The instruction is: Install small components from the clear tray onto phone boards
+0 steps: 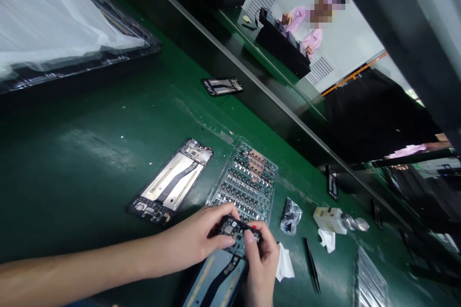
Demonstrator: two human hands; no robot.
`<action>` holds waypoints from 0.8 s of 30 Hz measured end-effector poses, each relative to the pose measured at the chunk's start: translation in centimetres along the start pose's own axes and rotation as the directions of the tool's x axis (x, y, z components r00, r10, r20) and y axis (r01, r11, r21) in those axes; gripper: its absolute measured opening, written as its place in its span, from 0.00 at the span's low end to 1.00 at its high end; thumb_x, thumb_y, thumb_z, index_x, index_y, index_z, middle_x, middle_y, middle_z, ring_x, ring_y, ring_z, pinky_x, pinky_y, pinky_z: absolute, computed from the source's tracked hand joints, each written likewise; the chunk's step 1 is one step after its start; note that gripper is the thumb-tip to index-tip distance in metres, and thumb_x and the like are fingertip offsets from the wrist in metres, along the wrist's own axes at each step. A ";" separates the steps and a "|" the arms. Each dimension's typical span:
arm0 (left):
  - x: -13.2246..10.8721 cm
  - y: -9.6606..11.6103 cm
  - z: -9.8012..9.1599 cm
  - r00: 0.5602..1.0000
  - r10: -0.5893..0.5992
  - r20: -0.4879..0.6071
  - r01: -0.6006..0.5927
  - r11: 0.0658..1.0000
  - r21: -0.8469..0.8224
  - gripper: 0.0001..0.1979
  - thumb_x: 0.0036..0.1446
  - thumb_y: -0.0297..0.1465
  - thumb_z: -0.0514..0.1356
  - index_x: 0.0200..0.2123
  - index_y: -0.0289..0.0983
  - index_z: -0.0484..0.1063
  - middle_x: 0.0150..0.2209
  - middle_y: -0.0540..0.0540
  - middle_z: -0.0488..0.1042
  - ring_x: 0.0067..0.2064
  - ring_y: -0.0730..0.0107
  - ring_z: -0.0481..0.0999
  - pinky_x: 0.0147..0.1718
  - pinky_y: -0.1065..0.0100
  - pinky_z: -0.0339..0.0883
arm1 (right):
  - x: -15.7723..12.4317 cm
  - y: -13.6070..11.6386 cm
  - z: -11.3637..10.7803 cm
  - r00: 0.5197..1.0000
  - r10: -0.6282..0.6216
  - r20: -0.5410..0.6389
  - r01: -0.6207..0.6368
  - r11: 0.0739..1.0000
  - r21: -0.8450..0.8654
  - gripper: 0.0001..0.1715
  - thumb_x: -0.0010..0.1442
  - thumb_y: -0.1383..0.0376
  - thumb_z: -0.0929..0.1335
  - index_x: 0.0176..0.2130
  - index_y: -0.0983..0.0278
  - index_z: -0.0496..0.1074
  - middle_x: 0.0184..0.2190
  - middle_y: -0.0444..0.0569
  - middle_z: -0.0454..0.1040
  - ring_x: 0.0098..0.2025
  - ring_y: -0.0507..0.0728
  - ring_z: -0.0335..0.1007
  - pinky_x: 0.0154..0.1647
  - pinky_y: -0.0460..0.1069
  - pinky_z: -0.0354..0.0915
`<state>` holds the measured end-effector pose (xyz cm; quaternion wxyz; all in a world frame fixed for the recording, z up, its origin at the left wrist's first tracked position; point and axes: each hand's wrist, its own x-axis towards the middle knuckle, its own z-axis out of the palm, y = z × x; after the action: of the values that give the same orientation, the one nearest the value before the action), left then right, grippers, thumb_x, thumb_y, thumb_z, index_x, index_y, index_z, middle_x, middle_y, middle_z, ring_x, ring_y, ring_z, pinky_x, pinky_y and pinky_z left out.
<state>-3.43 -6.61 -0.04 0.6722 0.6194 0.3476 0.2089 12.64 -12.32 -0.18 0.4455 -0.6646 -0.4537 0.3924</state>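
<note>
We see our left hand [196, 242] closed narrow on the upper end of a dark phone frame with a blue-grey metal inner plate [219, 278], fingers and thumb pinching its top edge. Our right hand [261, 261] grips the same end from the other side, thumb pressed flat on the black part there. We hold this frame tilted just over the near edge of the dark green desk [90, 153], and its lower end runs out of view. Just behind our fingers lies a clear plastic tray of small dark and silver parts [247, 180], and to its left a second black phone frame with a pale silver plate [171, 182] rests flat on the desk. Beside our right hand we find a crumpled white wipe [285, 265], black tweezers [311, 266], a small clear bag of dark pieces [290, 216] and a white bottle with a metal tip [334, 218]. A third black frame [222, 86] lies near the far edge. At the far left corner sits a plastic-wrapped stack of black trays under white sheet [54, 24]. Beyond the desk, a person in a pink coat [306, 26] works at another bench.
</note>
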 end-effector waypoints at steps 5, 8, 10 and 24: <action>-0.2 -0.2 0.5 1.000 0.010 0.012 -0.010 1.000 0.028 0.13 0.52 0.26 0.56 0.43 0.40 0.65 0.40 0.50 0.71 0.43 0.63 0.67 0.43 0.65 0.58 | 0.3 -0.2 -0.2 0.998 -0.063 0.010 0.064 0.979 -0.195 0.13 0.56 0.60 0.66 0.24 0.63 0.65 0.20 0.40 0.63 0.25 0.50 0.59 0.26 0.43 0.54; -0.2 -0.4 0.5 1.000 0.006 -0.017 -0.005 1.000 0.015 0.12 0.52 0.27 0.56 0.42 0.39 0.65 0.37 0.50 0.70 0.41 0.64 0.67 0.41 0.66 0.59 | 0.3 -0.1 -0.4 0.996 -0.078 0.036 0.085 0.968 -0.238 0.12 0.57 0.60 0.65 0.26 0.63 0.66 0.21 0.40 0.63 0.25 0.50 0.59 0.26 0.43 0.54; -0.1 -0.5 0.4 1.000 0.014 -0.019 -0.014 1.000 0.002 0.11 0.53 0.27 0.56 0.41 0.39 0.65 0.36 0.51 0.70 0.39 0.65 0.68 0.40 0.67 0.59 | 0.4 0.0 -0.7 0.993 -0.083 0.085 0.103 0.958 -0.266 0.10 0.57 0.60 0.66 0.28 0.63 0.67 0.22 0.40 0.65 0.25 0.50 0.60 0.26 0.43 0.55; 0.0 -0.6 0.3 0.996 0.079 -0.045 -0.077 0.997 0.029 0.07 0.53 0.26 0.54 0.38 0.39 0.65 0.33 0.52 0.68 0.36 0.67 0.66 0.36 0.70 0.57 | 0.7 -0.8 -1.2 0.983 0.016 0.181 0.033 0.964 -0.264 0.09 0.56 0.59 0.66 0.30 0.63 0.68 0.23 0.42 0.66 0.26 0.51 0.60 0.26 0.44 0.56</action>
<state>-3.27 -6.90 -0.63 0.6469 0.6366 0.3413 0.2444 13.70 -11.83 0.82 0.3110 -0.6779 -0.5437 0.3849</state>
